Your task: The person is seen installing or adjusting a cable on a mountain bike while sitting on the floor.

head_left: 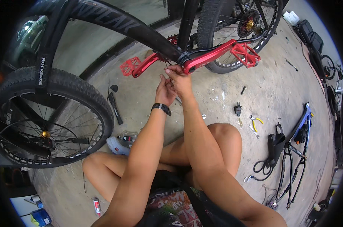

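Note:
A black mountain bike frame [141,36] stands before me, with a red crank arm [213,56] and a red pedal [246,55] on its right side. Just below the bottom bracket, my right hand [182,82] is raised with its fingers pinched together. A thin dark piece shows by its fingertips, too small to name. My left hand [165,91], with a black watch [161,109] on its wrist, is curled close against the right one. Whatever it holds is hidden. Farther left are the other red crank arm [145,64] and red pedal [129,66].
The front wheel [99,98] is near my left knee, the rear wheel [213,30] beyond the cranks. A black hand pump [114,108] and plastic bottle [117,146] lie left. Yellow-handled pliers [257,121], a wrench [253,131] and a bare bike frame [292,151] lie right.

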Demonstrator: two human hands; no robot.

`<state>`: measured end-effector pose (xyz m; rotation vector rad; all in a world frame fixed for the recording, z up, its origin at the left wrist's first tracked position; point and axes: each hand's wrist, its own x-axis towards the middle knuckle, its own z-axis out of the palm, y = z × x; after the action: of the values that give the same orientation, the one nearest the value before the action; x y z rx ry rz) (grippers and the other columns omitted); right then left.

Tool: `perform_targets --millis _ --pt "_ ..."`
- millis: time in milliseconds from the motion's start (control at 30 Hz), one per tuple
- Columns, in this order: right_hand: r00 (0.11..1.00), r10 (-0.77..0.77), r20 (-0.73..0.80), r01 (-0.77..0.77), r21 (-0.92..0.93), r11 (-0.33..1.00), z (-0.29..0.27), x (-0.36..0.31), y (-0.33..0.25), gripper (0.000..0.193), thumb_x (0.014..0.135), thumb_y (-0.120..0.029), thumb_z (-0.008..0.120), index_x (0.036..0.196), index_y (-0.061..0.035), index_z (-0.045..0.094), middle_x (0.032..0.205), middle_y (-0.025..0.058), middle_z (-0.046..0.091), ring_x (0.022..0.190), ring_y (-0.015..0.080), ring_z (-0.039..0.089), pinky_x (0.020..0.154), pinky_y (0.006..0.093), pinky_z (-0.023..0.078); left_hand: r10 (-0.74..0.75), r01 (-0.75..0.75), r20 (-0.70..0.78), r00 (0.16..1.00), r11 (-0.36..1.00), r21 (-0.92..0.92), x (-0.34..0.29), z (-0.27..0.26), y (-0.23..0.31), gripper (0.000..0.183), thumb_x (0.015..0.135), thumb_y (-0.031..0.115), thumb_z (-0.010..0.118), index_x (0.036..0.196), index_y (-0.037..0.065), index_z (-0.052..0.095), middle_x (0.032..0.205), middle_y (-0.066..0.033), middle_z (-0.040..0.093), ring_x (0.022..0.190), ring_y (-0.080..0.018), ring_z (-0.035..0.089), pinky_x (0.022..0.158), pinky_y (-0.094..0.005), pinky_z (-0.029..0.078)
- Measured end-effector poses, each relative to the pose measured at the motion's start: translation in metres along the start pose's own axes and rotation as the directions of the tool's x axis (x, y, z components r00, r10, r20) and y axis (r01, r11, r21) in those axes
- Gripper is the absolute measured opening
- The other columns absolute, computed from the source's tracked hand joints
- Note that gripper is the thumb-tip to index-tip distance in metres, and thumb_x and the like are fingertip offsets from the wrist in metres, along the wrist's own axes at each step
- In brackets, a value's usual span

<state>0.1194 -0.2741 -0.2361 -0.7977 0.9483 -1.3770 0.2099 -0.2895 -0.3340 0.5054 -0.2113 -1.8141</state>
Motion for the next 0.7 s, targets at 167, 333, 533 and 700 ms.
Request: perform_targets --millis 167,333,533,700 --pt "0.974 -0.215 -0.072 0.215 -0.021 0.976 -0.013 0.017 0.016 0.01 0.092 -0.002 0.071 0.102 0.0012 0.071 0.091 0.0031 0.071 0.069 0.0077 0.059 0.058 0.0243 0.047 0.068 -0.062 0.159 0.985 0.997 -0.042 -0.013 0.018 -0.024 0.042 0.106 0.043 0.052 0.128 0.007 0.062 0.131 -0.0074 0.066 0.129 -0.0174 0.058 0.103 -0.0343 0.049" --pt "0.988 -0.134 -0.08 0.121 -0.151 0.981 0.0 0.008 0.011 0.01 0.09 -0.003 0.073 0.1 0.0003 0.072 0.087 0.0012 0.069 0.08 0.0094 0.061 0.072 0.0261 0.049 0.127 -0.077 0.211 0.969 0.97 -0.229 -0.036 -0.001 -0.036 0.037 0.107 0.033 0.052 0.136 0.012 0.06 0.141 -0.0064 0.063 0.135 -0.0175 0.054 0.11 -0.036 0.046" --pt "0.983 -0.18 -0.015 0.18 -0.017 0.983 -0.01 0.009 0.015 0.013 0.089 -0.004 0.075 0.102 -0.0006 0.072 0.088 0.0017 0.068 0.07 0.0081 0.058 0.06 0.0242 0.046 0.127 0.036 0.36 0.924 0.91 -0.412 -0.014 -0.017 -0.035 0.033 0.105 0.041 0.056 0.112 0.01 0.066 0.099 -0.0003 0.071 0.1 -0.0152 0.067 0.094 -0.0333 0.052" --pt "0.98 -0.196 -0.033 0.197 0.017 0.98 -0.013 0.014 0.019 0.012 0.093 -0.006 0.072 0.103 -0.0002 0.072 0.09 0.0024 0.069 0.075 0.0105 0.061 0.063 0.0257 0.05 0.094 -0.068 0.077 0.993 0.957 -0.283 -0.006 0.007 -0.044 0.038 0.108 0.042 0.05 0.119 0.007 0.061 0.117 -0.0052 0.068 0.105 -0.0185 0.066 0.095 -0.0348 0.053"
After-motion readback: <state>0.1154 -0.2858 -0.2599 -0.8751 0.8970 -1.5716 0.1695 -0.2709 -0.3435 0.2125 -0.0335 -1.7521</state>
